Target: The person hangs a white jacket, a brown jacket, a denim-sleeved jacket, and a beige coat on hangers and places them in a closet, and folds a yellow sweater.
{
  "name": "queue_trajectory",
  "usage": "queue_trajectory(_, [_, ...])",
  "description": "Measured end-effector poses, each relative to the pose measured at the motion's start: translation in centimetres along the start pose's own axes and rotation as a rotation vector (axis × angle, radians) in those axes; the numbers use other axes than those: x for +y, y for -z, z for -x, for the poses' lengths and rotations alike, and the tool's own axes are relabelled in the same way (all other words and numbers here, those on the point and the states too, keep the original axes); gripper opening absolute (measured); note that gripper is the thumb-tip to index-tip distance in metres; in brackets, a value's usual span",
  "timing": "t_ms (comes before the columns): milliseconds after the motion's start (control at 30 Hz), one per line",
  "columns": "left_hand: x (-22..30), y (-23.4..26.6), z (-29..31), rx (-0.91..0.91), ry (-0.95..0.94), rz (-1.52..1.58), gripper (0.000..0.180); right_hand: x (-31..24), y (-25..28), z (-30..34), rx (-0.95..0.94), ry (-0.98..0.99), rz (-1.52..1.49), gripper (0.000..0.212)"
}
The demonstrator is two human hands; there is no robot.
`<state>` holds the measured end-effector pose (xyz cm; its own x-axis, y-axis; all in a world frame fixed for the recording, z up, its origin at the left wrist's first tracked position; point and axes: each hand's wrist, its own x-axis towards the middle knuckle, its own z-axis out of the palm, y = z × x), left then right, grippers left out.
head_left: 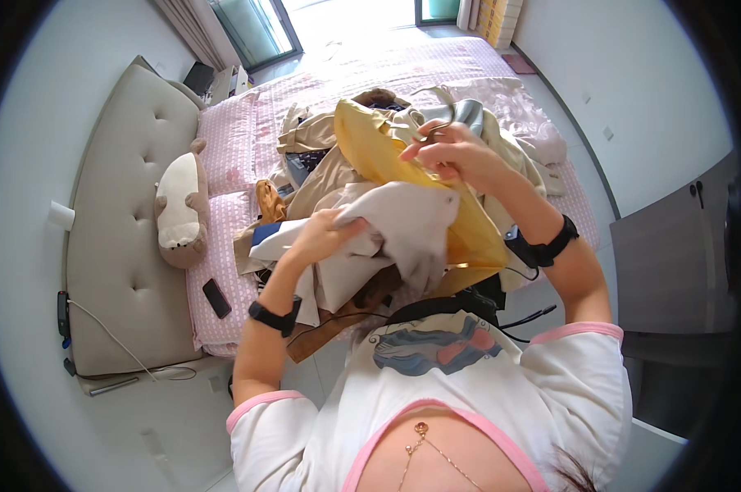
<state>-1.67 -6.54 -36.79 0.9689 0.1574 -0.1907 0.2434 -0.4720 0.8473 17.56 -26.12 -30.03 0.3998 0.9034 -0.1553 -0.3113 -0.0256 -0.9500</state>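
Left hand: My left hand [331, 236] was clamped on the pale garment, its fingers closed over a gathered fold.
Pale garment: The white garment [415, 209] spread from that grip toward my right side, its loose end drooping just below my right hand.
Right hand: My right hand [448, 152] had its fingers curled around a thin dark curved piece [438, 129], perhaps a hanger's hook; whether they pinched cloth too, I cannot tell.
Yellow garment: The yellow garment [358, 143] lay beneath and beside my right hand, partly behind the white one.
Clothes pile: The heap of clothes [305, 135] sat beyond and beneath both hands, on the bed [329, 78].
Handling: I judged that a grip nearer a firm edge would open the folds better, with the right hand held high and steady so that white and yellow would not tangle.
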Motion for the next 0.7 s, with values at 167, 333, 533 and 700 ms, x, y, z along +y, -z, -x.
queue_trajectory(167, [-5.8, 7.4, -0.4, 0.652, 0.393, 0.639, 0.042, 0.0, 1.7, 3.0, 0.182, 0.15, -0.097, 0.013])
queue_trajectory(333, [2.7, 14.5, -1.3, 0.749, 0.128, 0.825, 0.043, -1.2, 1.9, 7.3, 0.306, 0.226, 0.009, 0.015])
queue_trajectory(533, [10.9, 17.3, -1.9, 0.759, -0.014, 0.588, 0.048, -3.8, -0.4, 13.6, 0.332, 0.222, 0.197, 0.018])
queue_trajectory(700, [10.1, 16.8, -3.9, 0.643, 0.0, 0.567, 0.054, -3.2, -2.7, 14.7, 0.225, 0.19, 0.181, 0.023])
